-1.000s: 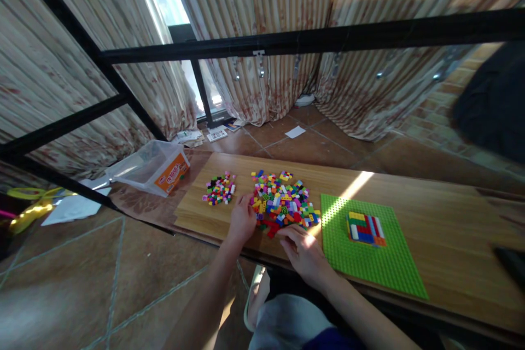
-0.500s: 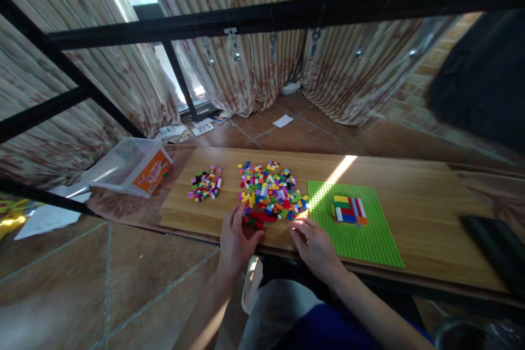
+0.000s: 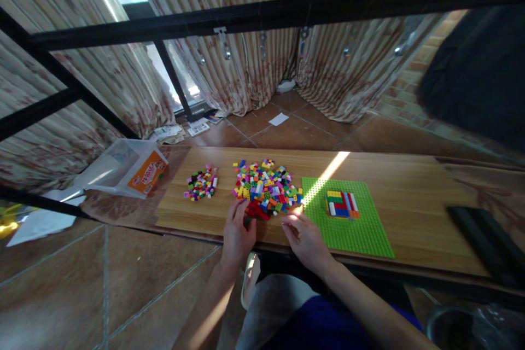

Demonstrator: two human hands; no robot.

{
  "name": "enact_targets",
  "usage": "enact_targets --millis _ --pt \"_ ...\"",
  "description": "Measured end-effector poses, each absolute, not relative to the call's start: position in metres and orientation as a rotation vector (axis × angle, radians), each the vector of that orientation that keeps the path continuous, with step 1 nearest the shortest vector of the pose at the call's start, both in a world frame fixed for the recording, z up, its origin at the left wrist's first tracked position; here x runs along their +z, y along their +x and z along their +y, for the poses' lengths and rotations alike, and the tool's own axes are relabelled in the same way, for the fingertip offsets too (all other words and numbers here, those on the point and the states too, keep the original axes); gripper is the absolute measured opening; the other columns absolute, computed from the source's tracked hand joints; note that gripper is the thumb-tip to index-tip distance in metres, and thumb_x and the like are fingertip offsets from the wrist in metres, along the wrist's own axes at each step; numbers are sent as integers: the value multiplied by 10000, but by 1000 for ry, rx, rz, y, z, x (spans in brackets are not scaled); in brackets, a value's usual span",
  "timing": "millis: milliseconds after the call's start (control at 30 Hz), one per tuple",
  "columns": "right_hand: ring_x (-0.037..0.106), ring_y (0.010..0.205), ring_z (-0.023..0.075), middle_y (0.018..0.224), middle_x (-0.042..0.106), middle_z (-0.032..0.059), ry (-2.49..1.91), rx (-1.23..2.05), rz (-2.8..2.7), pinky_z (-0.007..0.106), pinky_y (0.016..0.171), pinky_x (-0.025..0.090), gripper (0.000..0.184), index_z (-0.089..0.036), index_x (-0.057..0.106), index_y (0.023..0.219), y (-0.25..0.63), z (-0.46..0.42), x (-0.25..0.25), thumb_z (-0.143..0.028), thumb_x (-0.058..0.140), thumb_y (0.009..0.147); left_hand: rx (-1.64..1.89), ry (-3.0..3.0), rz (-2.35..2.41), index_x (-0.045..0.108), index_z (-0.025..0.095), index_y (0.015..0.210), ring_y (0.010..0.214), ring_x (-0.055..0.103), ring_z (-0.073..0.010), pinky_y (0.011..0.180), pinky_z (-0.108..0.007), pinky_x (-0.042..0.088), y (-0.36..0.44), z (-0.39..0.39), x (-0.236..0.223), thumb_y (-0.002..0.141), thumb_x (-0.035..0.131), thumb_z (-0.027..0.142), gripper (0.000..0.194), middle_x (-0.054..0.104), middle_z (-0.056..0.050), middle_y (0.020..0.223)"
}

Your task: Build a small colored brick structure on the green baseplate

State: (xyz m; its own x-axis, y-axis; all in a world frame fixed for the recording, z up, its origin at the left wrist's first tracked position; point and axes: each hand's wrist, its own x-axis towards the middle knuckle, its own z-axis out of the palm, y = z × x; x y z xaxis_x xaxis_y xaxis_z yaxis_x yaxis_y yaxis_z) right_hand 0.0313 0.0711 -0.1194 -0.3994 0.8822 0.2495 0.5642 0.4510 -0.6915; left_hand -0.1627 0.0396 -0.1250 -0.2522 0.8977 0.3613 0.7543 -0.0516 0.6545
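Note:
My left hand (image 3: 239, 234) rests at the near edge of the main pile of small toy bricks (image 3: 270, 186). Its fingertips touch a cluster of red bricks (image 3: 258, 210), the thumb curved but apart from the fingers. Right of that cluster, my right hand (image 3: 305, 238) has thumb and forefinger drawn together in a pinch; whatever lies between them is too small to make out. Beside it lies a green studded baseplate (image 3: 356, 238), bearing a low block of multicoloured bricks (image 3: 343, 205) with red, yellow, white and blue rows.
A smaller brick pile (image 3: 200, 183) lies on the left of the wooden tabletop (image 3: 410, 197). A clear plastic box (image 3: 123, 169) with an orange label stands at the left end. A dark flat object (image 3: 479, 240) is at the right. A black bar (image 3: 246, 19) crosses beyond.
My left thumb has come in closer to its fingers beside the red bricks. My right hand stays in nearly the same pinch. The whole view has shifted slightly.

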Motion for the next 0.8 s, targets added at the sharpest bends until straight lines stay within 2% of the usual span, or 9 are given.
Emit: enact_targets --millis 100,233,300,433,567,633,733,800 --pt "618 862 207 911 677 65 -1246 600 -2149 320 758 489 150 -213 654 936 18 72 -120 -209 515 879 1161 1888 2024 578 171 1169 1191 515 -266 958 -418 507 -164 47 -129 777 540 93 402 490 -143 1291" --pt "605 855 218 915 662 88 -1243 491 -2235 328 754 481 120 -191 639 952 -8 77 -118 -206 573 852 1160 1882 2053 604 162 1123 1182 527 -268 957 -420 506 -167 54 -133 785 558 107 345 504 -145 1271" --pt "597 837 221 902 651 97 -1236 438 -2265 331 746 475 110 -173 630 942 -17 79 -119 -182 557 860 1183 1868 2043 605 167 1123 1108 572 -248 913 -396 529 -169 54 -135 795 594 149 328 524 -135 1251" --pt "580 816 219 868 633 89 -1225 343 -2322 326 728 462 110 -165 610 902 -21 83 -122 -166 501 899 1269 1797 2035 593 159 1134 791 623 -148 724 -315 572 -171 54 -139 797 659 253 356 547 -127 1224" --pt "572 811 212 845 622 86 -1199 290 -2322 311 720 452 116 -163 592 881 -15 85 -123 -134 483 903 1354 1751 2050 597 147 1121 726 605 -123 684 -301 569 -170 55 -138 803 662 330 372 561 -128 1193" --pt "573 794 210 838 625 83 -1237 310 -2288 305 694 447 120 -174 586 863 -10 85 -122 -132 480 902 1400 1740 2044 602 153 1113 789 620 -142 732 -317 568 -167 54 -134 838 615 335 330 562 -128 1185" --pt "583 802 212 860 638 76 -1338 385 -2211 295 655 434 88 -194 583 874 -2 81 -118 -174 502 901 1447 1778 2046 610 163 1119 1029 603 -209 892 -369 526 -158 48 -126 880 543 294 280 573 -128 1180" --pt "592 835 214 892 642 76 -1368 436 -2160 294 673 438 83 -200 585 907 3 76 -114 -200 503 907 1408 1809 2001 604 173 1150 1115 570 -225 954 -383 492 -148 43 -119 881 533 269 294 582 -122 1190"
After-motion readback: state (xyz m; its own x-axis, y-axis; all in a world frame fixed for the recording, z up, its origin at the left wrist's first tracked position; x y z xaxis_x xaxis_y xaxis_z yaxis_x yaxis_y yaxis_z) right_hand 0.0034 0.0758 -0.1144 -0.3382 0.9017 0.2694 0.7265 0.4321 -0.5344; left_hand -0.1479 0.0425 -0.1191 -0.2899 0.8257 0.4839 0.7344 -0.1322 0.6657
